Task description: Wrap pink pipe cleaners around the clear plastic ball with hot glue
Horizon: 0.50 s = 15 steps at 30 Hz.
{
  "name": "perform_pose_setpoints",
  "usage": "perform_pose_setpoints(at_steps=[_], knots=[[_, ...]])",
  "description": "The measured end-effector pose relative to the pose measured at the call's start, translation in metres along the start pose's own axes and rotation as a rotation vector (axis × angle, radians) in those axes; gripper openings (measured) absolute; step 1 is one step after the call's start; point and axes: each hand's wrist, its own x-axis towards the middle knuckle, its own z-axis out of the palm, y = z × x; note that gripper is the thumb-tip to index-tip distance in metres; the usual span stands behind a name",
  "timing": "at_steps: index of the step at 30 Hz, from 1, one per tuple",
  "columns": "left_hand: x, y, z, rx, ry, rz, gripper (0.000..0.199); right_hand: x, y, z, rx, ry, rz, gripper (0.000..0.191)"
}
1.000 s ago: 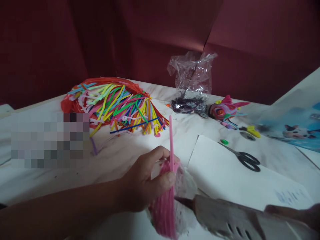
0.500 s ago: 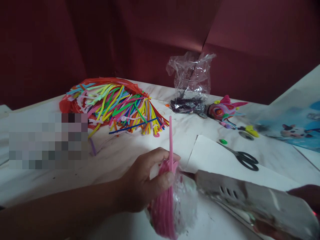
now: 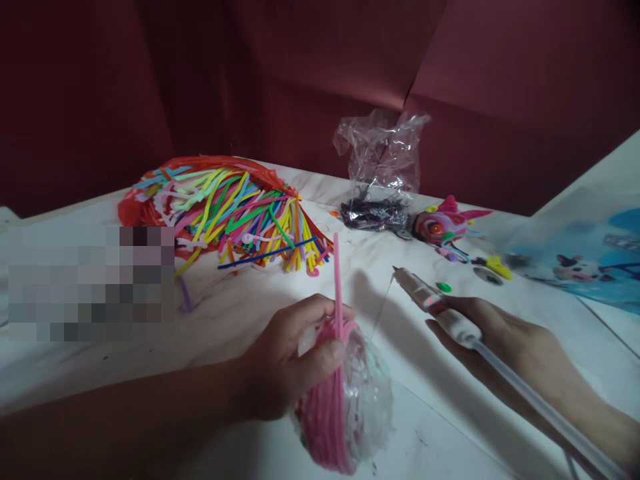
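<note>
At bottom centre, the left hand [image 3: 295,360] is pinching a pink strip [image 3: 339,287] against a clear ball [image 3: 370,400]. At lower right, the right hand [image 3: 515,353] is curling its fingers around a glue gun [image 3: 430,300]. Colourful strips [image 3: 250,213] are lying left of centre.

The person's left hand [image 3: 300,353] gripped a rounded clear plastic form [image 3: 373,400] partly covered with pink fuzzy stems [image 3: 325,420], one end standing upright. The right hand [image 3: 515,347] held a pale glue gun [image 3: 440,307]. Multicoloured fuzzy stems [image 3: 250,207] lay heaped on a red plastic bag [image 3: 131,207].
</note>
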Motion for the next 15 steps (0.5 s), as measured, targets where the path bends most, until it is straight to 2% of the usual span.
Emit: perform_pose_setpoints(at_steps=[4,9,12,15], knots=[[-0.002,0.000,-0.003,-0.010,-0.002,0.013,0.032,0.009,0.000,0.025,0.027,0.010,-0.033,0.049],[-0.001,0.000,-0.003,-0.016,-0.022,0.064,0.028,0.003,0.007,0.053,0.072,0.014,-0.105,0.048],[0.001,-0.003,-0.002,-0.018,-0.035,0.100,0.027,0.005,0.005,0.049,0.143,-0.035,-0.145,0.046],[0.002,-0.008,-0.001,-0.021,-0.015,0.127,0.027,0.006,-0.008,0.028,0.274,0.019,-0.131,0.040]])
